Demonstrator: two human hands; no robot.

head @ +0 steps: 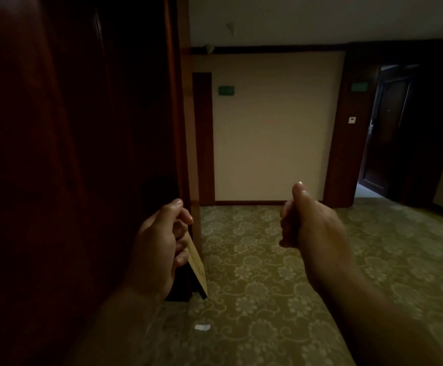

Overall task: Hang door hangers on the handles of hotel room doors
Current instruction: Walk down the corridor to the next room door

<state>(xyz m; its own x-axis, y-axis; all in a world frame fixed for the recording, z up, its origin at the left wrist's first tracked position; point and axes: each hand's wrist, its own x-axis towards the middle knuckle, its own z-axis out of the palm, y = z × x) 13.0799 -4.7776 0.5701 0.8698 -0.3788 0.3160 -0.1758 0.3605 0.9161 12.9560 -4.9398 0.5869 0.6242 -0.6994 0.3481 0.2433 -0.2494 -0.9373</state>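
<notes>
My left hand (159, 241) grips a stack of tan door hangers (196, 268) by its upper part, and the stack hangs down edge-on beside the dark wooden door (69, 154) on the left. The handle of that door is lost in shadow. My right hand (307, 220) is raised over the carpet with fingers curled in and thumb up, holding nothing. Far off at the right stands another dark room door (389, 128) with a pale handle (370, 126).
A cream wall (267, 141) with a green sign (226, 90) closes the corridor ahead. Patterned green carpet (267, 286) covers the floor, with a small white scrap (202, 327) lying on it. A dark wood pillar (344, 128) with a white switch plate (351, 119) stands right of the wall.
</notes>
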